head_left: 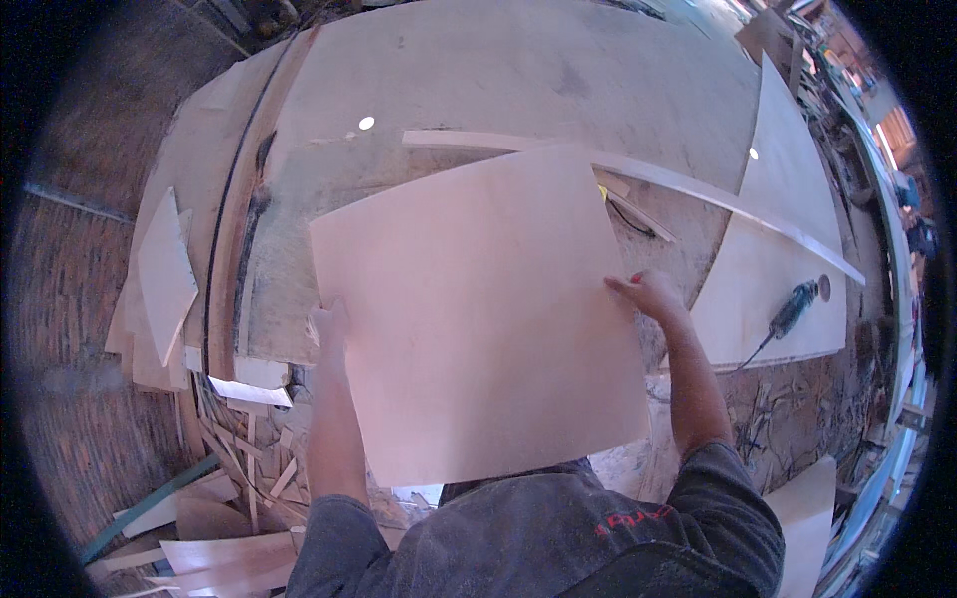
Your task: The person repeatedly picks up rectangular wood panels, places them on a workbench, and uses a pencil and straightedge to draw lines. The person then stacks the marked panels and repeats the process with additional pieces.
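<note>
A square sheet of pale thin wood [478, 319] spans the middle of the view, held level with its near edge at my body. My left hand [329, 319] grips its left edge, fingers closed on it. On the opposite edge, my right hand [643, 294] is closed on the sheet, thumb and fingertips at the rim. Behind it a long pale strip [723, 204] lies across the worktable [478, 70]; a small yellow item with a dark cord is partly hidden by the sheet.
A dark power tool with a disc [793, 309] lies on a pale board [758, 249] at right. Cut panels [164, 279] and a long rail [244, 199] are at left. Wood offcuts [229, 548] are piled lower left. Blurred clutter lines the far right.
</note>
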`<state>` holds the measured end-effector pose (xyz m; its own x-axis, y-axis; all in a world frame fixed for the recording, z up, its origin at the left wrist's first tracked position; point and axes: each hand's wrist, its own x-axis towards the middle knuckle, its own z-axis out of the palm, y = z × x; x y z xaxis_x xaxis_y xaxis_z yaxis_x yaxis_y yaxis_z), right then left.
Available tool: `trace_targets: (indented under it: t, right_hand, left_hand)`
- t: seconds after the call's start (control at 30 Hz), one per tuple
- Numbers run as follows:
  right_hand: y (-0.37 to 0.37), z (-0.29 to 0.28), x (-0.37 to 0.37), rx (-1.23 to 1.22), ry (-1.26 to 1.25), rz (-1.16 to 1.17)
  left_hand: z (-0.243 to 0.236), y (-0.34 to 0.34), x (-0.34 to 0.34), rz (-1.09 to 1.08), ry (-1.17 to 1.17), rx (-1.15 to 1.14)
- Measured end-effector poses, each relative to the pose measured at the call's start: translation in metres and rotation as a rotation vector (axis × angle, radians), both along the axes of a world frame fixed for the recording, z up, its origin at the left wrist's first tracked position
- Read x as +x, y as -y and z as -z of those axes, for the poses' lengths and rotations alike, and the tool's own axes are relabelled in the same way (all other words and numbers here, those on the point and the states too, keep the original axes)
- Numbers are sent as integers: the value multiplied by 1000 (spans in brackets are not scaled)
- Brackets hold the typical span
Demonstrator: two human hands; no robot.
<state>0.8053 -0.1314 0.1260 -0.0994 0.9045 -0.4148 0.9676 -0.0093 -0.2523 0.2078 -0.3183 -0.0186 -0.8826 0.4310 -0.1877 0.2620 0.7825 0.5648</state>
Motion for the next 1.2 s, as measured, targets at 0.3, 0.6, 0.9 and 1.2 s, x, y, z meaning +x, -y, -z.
trace_targets:
  t: [0.3,0.6,0.9,1.2]
  right_hand:
    - [-176,14,41,460,79,-118]
    - [-289,86,162,467,29,-201]
    - [-244,-9,18,348,-184,-489]
    - [-147,-24,-59,324,-142,-532]
  left_hand:
    - [5,28,32,17,-107,196]
    - [-52,-11,98,-68,-291,-97]
    - [-67,-27,86,-21,-198,-90]
    - [-108,-83,49,615,-720,399]
